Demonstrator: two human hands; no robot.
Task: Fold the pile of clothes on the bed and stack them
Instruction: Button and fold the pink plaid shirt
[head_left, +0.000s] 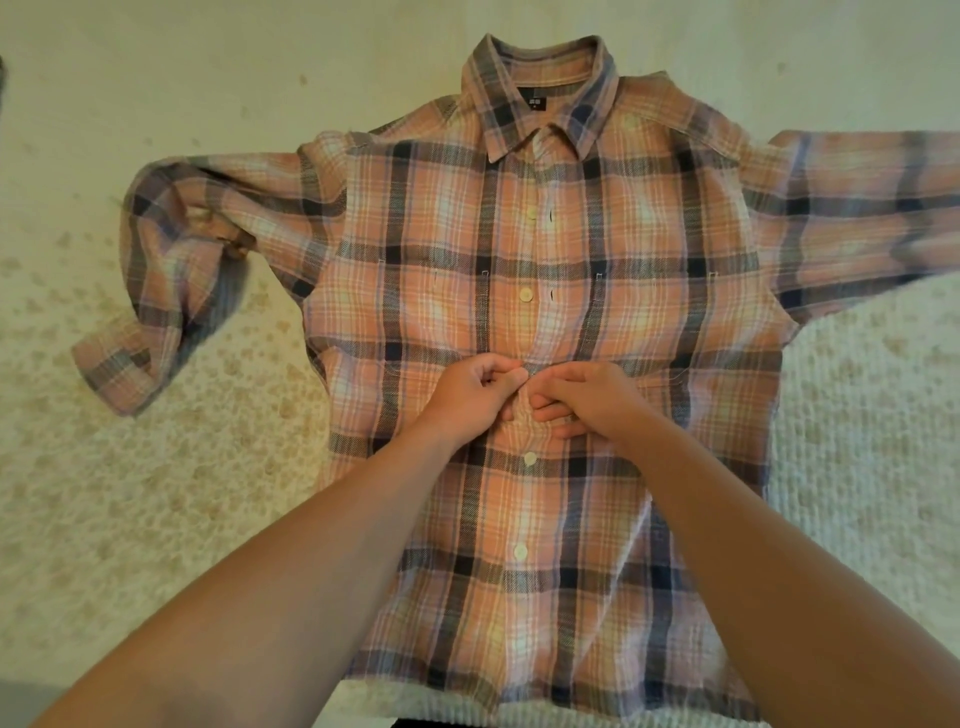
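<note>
A pink and navy plaid shirt lies flat, front up, on the bed, collar away from me. Its left sleeve is bent and crumpled; its right sleeve runs out past the frame's right edge. My left hand and my right hand meet at the middle of the button placket. Both pinch the fabric there with curled fingers, around a button position I cannot see. Two buttons above my hands lie beside their holes, unfastened. Two more buttons show below my hands.
A cream bedspread with a faint speckled pattern lies under and around the shirt. A dark bit of cloth shows at the far left edge. The near edge of the bed runs along the bottom of the view.
</note>
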